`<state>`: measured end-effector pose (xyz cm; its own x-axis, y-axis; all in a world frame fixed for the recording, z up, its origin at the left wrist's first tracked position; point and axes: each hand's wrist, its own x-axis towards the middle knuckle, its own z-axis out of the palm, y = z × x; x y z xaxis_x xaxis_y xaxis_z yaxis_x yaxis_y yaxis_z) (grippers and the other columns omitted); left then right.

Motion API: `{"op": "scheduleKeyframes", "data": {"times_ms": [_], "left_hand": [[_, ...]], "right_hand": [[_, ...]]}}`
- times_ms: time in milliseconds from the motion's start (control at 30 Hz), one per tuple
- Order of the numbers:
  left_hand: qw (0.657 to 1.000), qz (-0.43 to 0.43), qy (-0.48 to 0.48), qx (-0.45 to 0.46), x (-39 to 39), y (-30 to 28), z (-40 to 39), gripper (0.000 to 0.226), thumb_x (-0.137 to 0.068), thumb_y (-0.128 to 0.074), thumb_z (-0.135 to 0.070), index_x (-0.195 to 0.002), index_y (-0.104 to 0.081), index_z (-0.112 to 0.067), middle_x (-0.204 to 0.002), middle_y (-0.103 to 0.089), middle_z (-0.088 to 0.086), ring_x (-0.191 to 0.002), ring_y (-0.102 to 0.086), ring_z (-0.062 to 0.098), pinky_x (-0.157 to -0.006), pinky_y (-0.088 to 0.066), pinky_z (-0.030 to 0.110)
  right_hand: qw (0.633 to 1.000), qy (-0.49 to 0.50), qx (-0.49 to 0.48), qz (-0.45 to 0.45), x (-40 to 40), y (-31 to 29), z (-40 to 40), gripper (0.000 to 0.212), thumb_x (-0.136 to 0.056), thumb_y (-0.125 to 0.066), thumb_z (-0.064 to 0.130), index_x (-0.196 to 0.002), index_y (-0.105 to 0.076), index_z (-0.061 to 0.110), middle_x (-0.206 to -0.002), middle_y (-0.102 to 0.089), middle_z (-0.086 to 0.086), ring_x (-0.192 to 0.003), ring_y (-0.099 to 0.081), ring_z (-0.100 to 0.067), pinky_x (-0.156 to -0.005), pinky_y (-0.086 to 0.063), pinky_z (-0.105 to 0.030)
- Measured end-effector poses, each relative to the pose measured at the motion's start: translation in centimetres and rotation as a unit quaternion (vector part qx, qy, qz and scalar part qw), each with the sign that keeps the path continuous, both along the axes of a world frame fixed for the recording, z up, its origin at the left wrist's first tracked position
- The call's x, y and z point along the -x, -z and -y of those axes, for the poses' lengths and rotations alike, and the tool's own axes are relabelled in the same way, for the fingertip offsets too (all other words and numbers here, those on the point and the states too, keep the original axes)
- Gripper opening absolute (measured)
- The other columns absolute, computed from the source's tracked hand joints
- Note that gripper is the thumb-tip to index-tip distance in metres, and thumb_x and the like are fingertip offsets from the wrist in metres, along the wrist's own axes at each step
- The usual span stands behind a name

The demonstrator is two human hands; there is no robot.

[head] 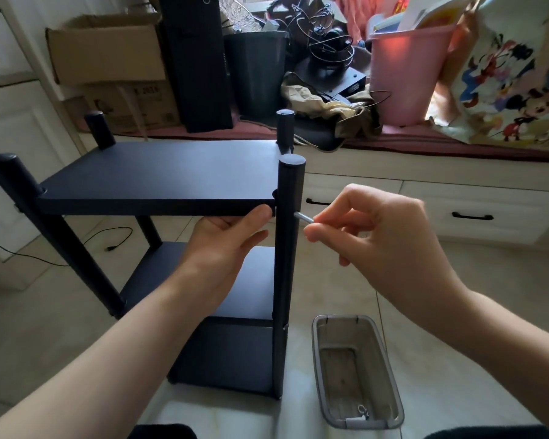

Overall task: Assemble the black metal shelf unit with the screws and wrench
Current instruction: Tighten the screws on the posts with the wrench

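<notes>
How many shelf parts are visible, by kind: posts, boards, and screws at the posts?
Upright black posts: 4
Black shelf boards: 3
Silver screws pinched by the right hand at the front right post: 1
Total: 8

Beyond the fingers, white drawers (469, 213) with black handles sit under a dark red window-seat cushion (457, 147); on it stand 2 cardboard boxes (108, 52), a black bin (255, 71) and a pink bin (406, 77), sunlit; pale tiled floor (377, 299) spreads below.
</notes>
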<state>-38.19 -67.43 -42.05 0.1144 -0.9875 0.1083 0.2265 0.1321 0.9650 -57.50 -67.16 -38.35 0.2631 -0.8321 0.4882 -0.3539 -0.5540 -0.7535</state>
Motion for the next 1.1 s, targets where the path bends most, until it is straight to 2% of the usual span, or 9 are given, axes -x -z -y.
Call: {"op": "scheduleKeyframes", "data": {"times_ms": [67,200,367,533,733,867,1100], "left_hand": [[1.000,-0.001,-0.005,0.001,0.0,0.0,0.0,0.044,-0.060,-0.075,-0.041,-0.097,-0.074,-0.016,-0.108,-0.077,0.005,-0.109,-0.070,0.018,-0.092,-0.051,0.032],[1.000,-0.006,-0.002,0.003,0.0,0.0,0.0,0.033,-0.057,-0.076,-0.044,-0.083,-0.080,-0.025,-0.100,-0.078,-0.002,-0.103,-0.072,0.012,-0.085,-0.051,0.026],[1.000,-0.006,0.006,0.003,-0.1,0.0,-0.1,0.037,-0.059,-0.075,-0.045,-0.089,-0.078,-0.024,-0.103,-0.078,0.000,-0.104,-0.071,0.012,-0.084,-0.050,0.025],[1.000,0.001,0.001,0.003,0.0,-0.2,-0.1,0.043,-0.060,-0.073,-0.045,-0.095,-0.074,-0.022,-0.102,-0.078,-0.002,-0.102,-0.072,0.010,-0.073,-0.054,0.014],[1.000,-0.008,-0.005,-0.004,-0.1,-0.2,-0.1,0.040,-0.058,-0.074,-0.044,-0.091,-0.075,-0.022,-0.098,-0.078,-0.001,-0.099,-0.072,0.012,-0.077,-0.052,0.019],[1.000,0.002,-0.005,-0.007,-0.1,-0.3,-0.2,0.044,-0.057,-0.075,-0.047,-0.092,-0.075,-0.021,-0.098,-0.078,0.001,-0.100,-0.072,0.014,-0.077,-0.053,0.018],[1.000,0.002,-0.013,-0.014,-0.1,-0.3,-0.1,0.036,-0.054,-0.074,-0.047,-0.082,-0.077,-0.024,-0.094,-0.078,-0.001,-0.096,-0.073,0.012,-0.076,-0.052,0.018]], "right_hand": [[1.000,0.010,0.006,-0.002,-0.3,0.0,0.0,0.014,-0.076,-0.082,0.023,-0.075,-0.068,0.020,-0.066,-0.069,0.011,-0.052,-0.063,-0.008,-0.053,-0.046,-0.011],[1.000,0.010,0.013,0.007,-0.7,-0.2,0.1,0.014,-0.076,-0.081,0.023,-0.075,-0.068,0.021,-0.065,-0.069,0.008,-0.056,-0.065,-0.007,-0.055,-0.049,-0.012],[1.000,0.016,0.019,-0.005,-1.3,-0.1,0.2,0.012,-0.078,-0.081,0.019,-0.079,-0.070,0.014,-0.069,-0.070,0.007,-0.060,-0.065,-0.005,-0.060,-0.051,-0.015],[0.999,0.018,0.031,-0.001,-1.7,-0.2,0.4,0.013,-0.077,-0.081,0.018,-0.078,-0.070,0.013,-0.069,-0.070,0.007,-0.059,-0.065,0.000,-0.060,-0.050,-0.011],[0.999,0.024,0.031,-0.005,-1.9,-0.1,0.6,0.016,-0.077,-0.081,0.024,-0.078,-0.068,0.015,-0.068,-0.069,0.009,-0.060,-0.065,-0.002,-0.059,-0.049,-0.012],[0.999,0.035,0.012,-0.007,-2.0,-0.1,0.6,0.024,-0.074,-0.079,0.037,-0.075,-0.063,0.019,-0.062,-0.068,0.006,-0.058,-0.066,-0.008,-0.057,-0.055,-0.024],[0.999,0.024,0.017,-0.012,-2.1,0.1,0.4,0.022,-0.078,-0.081,0.022,-0.073,-0.060,0.023,-0.068,-0.068,0.008,-0.066,-0.067,-0.009,-0.067,-0.057,-0.029]]}}
